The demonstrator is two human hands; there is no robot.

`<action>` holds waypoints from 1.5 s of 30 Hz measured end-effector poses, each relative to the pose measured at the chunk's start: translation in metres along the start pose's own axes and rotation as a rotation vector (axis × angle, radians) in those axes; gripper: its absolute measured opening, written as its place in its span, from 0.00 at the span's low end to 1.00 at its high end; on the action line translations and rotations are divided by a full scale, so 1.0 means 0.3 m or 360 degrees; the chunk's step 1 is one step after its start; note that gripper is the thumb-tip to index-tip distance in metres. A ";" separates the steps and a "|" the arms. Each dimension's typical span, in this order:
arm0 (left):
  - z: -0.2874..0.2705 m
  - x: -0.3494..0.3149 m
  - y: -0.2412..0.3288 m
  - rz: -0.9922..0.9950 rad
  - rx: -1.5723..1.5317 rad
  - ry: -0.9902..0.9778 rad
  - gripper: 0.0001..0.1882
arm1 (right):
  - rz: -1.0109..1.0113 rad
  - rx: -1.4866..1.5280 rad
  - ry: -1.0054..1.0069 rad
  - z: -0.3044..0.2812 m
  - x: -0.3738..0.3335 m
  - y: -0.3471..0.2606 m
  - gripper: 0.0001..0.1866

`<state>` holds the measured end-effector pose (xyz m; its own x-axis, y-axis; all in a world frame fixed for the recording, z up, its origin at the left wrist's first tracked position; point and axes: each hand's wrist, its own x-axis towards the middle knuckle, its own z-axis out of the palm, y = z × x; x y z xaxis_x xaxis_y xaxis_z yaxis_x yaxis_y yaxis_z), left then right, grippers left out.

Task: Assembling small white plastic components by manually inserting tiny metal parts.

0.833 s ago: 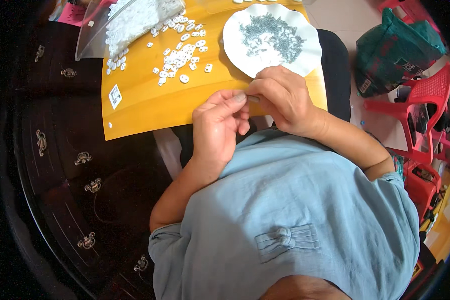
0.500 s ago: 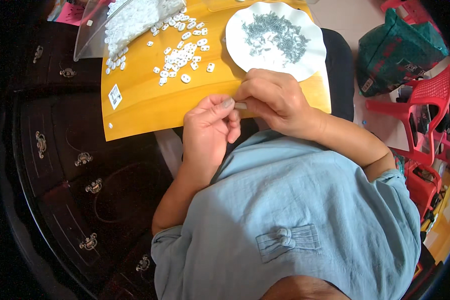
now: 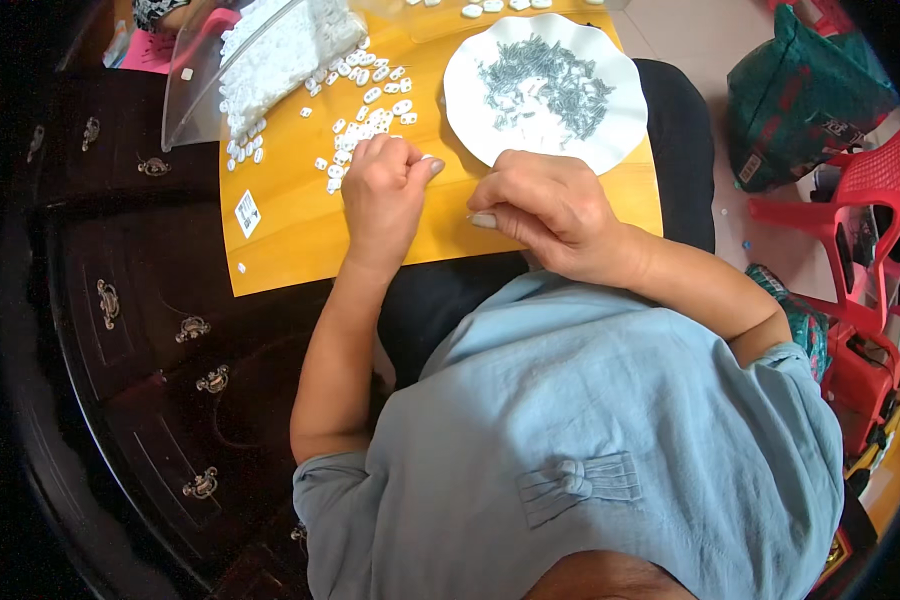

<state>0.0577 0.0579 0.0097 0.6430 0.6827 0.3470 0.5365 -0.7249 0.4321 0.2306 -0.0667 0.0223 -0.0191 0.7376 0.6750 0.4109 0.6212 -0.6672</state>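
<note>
My left hand [image 3: 382, 205] is closed over the yellow board, with its knuckles at the near edge of a cluster of small white plastic pieces with dark holes [image 3: 372, 122]. A speck of white shows by its thumb, too small to make out. My right hand [image 3: 560, 212] is pinched just below a white scalloped plate [image 3: 470, 128] of small grey, pin-like pieces [image 3: 535, 75]. Its thumb and forefinger press together, and what lies between them is hidden. The two hands are apart from each other.
An open clear bag [image 3: 290, 55] full of white pieces lies on the yellow board [image 3: 310, 250] at the far left. Dark drawers with metal handles [image 3: 193, 329] stand to the left. A green bag [image 3: 800, 105] and a red plastic chair [image 3: 875, 185] are at the right.
My hands were together, fingertips meeting; now they have parted. The left has moved forward and left to the white pieces and turned its back upward. The right has stayed near its place, still pinched.
</note>
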 end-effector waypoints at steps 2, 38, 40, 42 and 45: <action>0.002 -0.001 -0.002 0.0079 0.0068 0.0007 0.10 | 0.0022 0.0026 0.0005 -0.004 -0.002 0.005 0.06; -0.083 -0.162 0.221 -0.1122 -0.2158 0.0072 0.06 | 0.0777 0.0545 0.0064 0.060 -0.001 -0.007 0.05; -0.072 -0.164 0.213 -0.1120 -0.2196 0.0150 0.06 | 0.0776 0.0533 0.0076 0.059 -0.005 -0.003 0.06; -0.073 -0.165 0.221 -0.1138 -0.2158 0.0196 0.06 | 0.0773 0.0519 0.0086 0.057 -0.009 0.000 0.06; -0.073 -0.168 0.227 -0.1124 -0.2098 0.0254 0.06 | 0.0750 0.0411 0.0059 0.053 -0.011 0.000 0.06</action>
<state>0.0498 -0.0239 0.0399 0.3578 0.9122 -0.1998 -0.2163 0.2891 0.9325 0.2162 -0.0651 0.0151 0.1477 0.9452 0.2913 0.1296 0.2735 -0.9531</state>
